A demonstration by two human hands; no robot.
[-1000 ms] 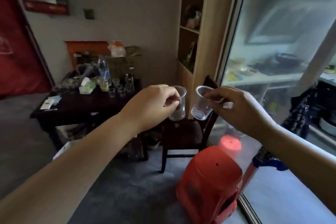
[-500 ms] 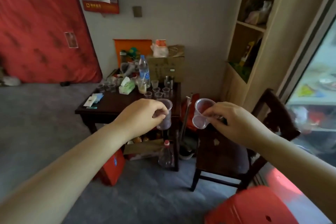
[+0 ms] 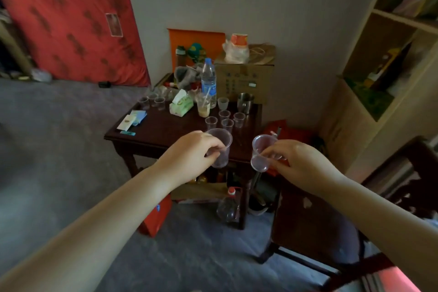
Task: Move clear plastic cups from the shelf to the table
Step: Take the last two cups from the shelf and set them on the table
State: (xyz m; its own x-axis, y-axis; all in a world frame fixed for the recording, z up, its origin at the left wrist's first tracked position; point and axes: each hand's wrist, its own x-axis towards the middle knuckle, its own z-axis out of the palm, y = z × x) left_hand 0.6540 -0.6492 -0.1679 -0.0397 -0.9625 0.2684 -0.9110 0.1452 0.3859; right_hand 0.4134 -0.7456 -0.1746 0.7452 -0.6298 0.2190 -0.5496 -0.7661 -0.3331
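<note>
My left hand [image 3: 194,149] grips a clear plastic cup [image 3: 221,147] by its rim, held upright above the near right part of the dark wooden table [image 3: 166,130]. My right hand [image 3: 296,163] pinches a second clear cup [image 3: 260,154], tilted toward me, just off the table's right edge. Several empty clear cups [image 3: 225,119] stand grouped on the table's right side, and three more cups [image 3: 152,101] stand at its back left. The wooden shelf [image 3: 384,66] rises at the right.
On the table stand a water bottle [image 3: 209,80], a tissue pack [image 3: 181,105], a metal mug [image 3: 245,102], a cardboard box [image 3: 244,78] and cards [image 3: 132,119]. A dark chair [image 3: 331,218] stands at the right. An empty bottle [image 3: 228,206] and a red box [image 3: 156,218] sit under the table.
The view has swung left and closed in on the table. Both hands, each still holding its cup, now hang over and beside the table's near right corner.
</note>
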